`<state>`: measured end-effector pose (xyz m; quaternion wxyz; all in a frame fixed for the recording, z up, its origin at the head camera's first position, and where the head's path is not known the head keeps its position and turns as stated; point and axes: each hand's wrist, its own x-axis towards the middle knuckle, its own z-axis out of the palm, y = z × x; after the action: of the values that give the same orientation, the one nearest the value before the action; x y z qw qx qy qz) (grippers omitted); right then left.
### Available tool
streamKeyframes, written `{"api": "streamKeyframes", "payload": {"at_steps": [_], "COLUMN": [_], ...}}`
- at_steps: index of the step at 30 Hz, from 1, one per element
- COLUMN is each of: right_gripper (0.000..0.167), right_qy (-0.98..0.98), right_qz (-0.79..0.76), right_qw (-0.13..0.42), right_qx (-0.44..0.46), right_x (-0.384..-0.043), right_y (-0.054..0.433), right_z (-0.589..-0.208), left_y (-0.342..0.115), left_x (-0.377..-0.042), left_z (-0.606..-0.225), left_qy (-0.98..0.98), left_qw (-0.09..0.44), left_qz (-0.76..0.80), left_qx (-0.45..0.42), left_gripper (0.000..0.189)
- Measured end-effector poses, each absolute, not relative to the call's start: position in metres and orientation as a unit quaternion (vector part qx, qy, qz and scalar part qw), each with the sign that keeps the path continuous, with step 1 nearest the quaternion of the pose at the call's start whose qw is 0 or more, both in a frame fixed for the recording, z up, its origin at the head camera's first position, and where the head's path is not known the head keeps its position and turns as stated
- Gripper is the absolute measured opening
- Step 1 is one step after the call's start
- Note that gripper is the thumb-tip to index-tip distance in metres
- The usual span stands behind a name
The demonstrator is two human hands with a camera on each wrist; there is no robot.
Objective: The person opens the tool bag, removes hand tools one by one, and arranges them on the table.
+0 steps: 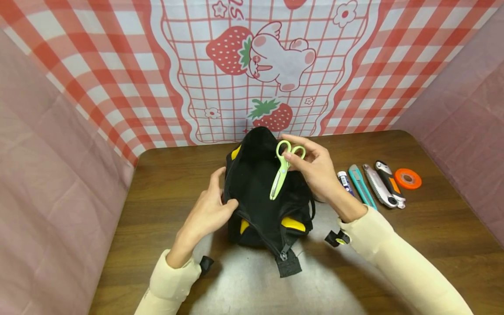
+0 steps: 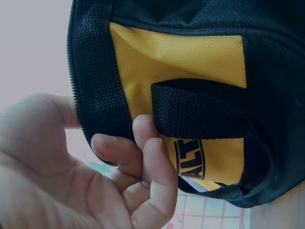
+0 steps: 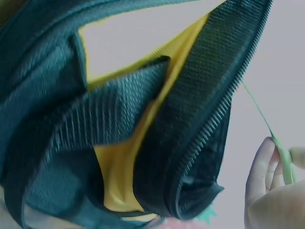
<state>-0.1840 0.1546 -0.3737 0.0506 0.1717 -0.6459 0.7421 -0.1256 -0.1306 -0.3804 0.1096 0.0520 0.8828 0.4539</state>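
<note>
A black bag [image 1: 252,188] with yellow patches stands unzipped, its mouth facing up. My left hand [image 1: 208,211] holds the left edge of that mouth, thumb on the inner side and fingers outside. In the left wrist view the curled fingers lie against the bag's yellow panel [image 2: 176,57], beside a black webbing loop [image 2: 205,114]. My right hand [image 1: 318,168] pinches light green scissors [image 1: 280,177] at the handles, blades pointing down over the opening. The right wrist view shows the scissors [image 3: 286,167] beyond the zippered rim [image 3: 209,138].
Right of the bag on the wooden table [image 1: 165,192] lie a glue stick [image 1: 344,181], a teal utility knife [image 1: 361,186], a folding saw [image 1: 379,186], an orange-and-black folding tool [image 1: 390,183] and an orange tape roll [image 1: 408,179]. A checked cloth [image 1: 118,65] hangs behind.
</note>
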Motion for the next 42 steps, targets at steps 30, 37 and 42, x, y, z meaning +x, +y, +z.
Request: {"api": "streamKeyframes", "payload": {"at_steps": [30, 37, 42], "right_gripper": [0.042, 0.039, 0.038], "right_qy": [-0.563, -0.537, -0.531], "right_qz": [0.806, 0.824, 0.822], "right_qw": [0.162, 0.175, 0.205], "right_qx": [0.083, 0.042, 0.018], "right_x": [-0.19, -0.193, -0.196], "right_y": [0.259, 0.297, 0.324], "right_z": [-0.374, -0.383, -0.39], "left_y": [-0.131, -0.131, -0.13], "left_x": [-0.125, -0.125, -0.125], "left_z": [-0.381, -0.38, -0.38], "left_qy": [0.881, 0.881, 0.883], "left_qw": [0.108, 0.111, 0.11], "left_qz": [0.456, 0.456, 0.454], "left_qx": [0.055, 0.053, 0.053], "left_gripper": [0.09, 0.089, 0.09]}}
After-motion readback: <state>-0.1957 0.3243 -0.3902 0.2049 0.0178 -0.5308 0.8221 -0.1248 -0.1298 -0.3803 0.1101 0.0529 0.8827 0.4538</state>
